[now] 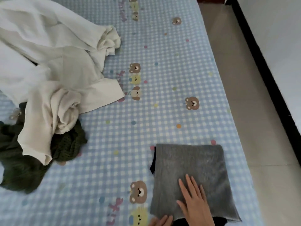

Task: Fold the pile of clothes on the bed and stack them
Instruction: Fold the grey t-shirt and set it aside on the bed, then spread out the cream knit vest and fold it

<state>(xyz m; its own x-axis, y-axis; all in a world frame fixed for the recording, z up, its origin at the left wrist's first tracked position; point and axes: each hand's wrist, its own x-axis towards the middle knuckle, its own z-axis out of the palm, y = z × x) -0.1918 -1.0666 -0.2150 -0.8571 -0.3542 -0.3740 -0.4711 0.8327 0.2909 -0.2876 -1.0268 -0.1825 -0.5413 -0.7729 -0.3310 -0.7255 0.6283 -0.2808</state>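
- Blue checked bed (162, 66) fills the frame.
- Right hand (195, 201), fingers spread, presses the folded grey garment (192, 167) at lower right.
- Left hand (160, 221), bottom edge, lies flat.
- Unfolded pile (48, 75) at left.

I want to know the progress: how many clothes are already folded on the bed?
1. A folded grey garment lies near the bed's right edge, under the flat right hand. Something dark shows beneath it, so another folded piece may be hidden.

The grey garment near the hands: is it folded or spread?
Folded: the grey garment lies as a neat rectangle, right hand flat on it.
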